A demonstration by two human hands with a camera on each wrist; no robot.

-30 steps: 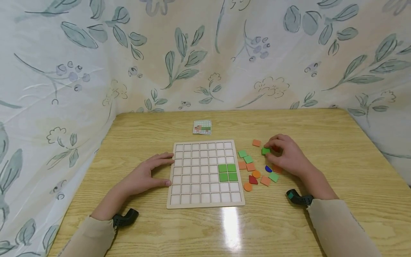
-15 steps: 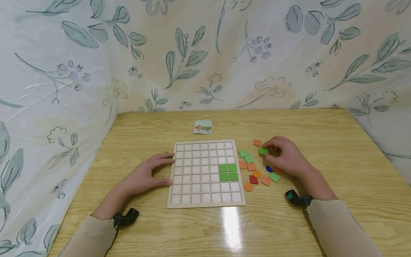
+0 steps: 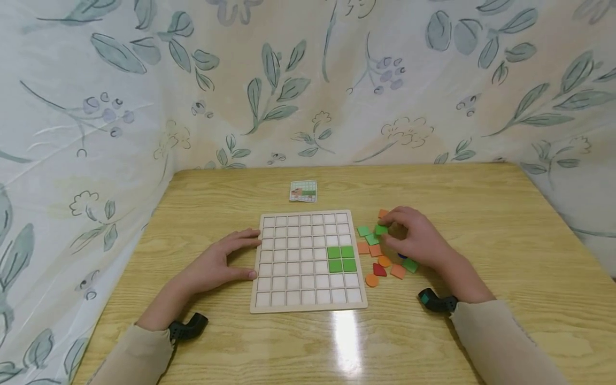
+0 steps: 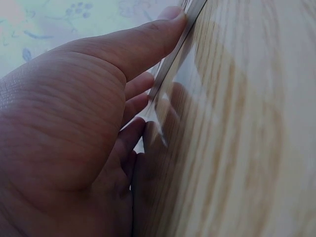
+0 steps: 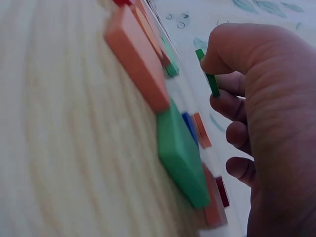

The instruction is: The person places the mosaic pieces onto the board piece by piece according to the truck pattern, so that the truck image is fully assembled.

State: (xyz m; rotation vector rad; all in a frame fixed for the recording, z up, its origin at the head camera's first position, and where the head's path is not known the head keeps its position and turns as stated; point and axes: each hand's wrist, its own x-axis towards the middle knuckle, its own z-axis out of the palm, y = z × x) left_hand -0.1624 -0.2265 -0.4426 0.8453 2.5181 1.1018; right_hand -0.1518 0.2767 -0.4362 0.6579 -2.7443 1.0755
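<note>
My right hand (image 3: 416,235) pinches a green square tile (image 3: 381,230) between thumb and fingertips, above the loose pieces right of the board. In the right wrist view that tile (image 5: 210,81) is held edge-on, lifted off the table. A wooden grid board (image 3: 293,240) lies flat in the middle of the table, with several green tiles (image 3: 334,265) set together in cells near its right side. Against the board's left edge, my left hand (image 3: 216,262) rests with fingers and thumb extended. The left wrist view shows its thumb (image 4: 148,47) on the board's edge.
Loose pieces lie right of the board: light green squares (image 3: 363,231), orange squares (image 3: 398,271), orange round pieces (image 3: 371,280) and a red piece (image 3: 379,269). A blue piece is partly hidden by my right hand. Behind the board lies a printed grid card (image 3: 303,191).
My right hand has moved left toward the board, carrying the green tile over the loose pieces. The left hand and the board have stayed in place.
</note>
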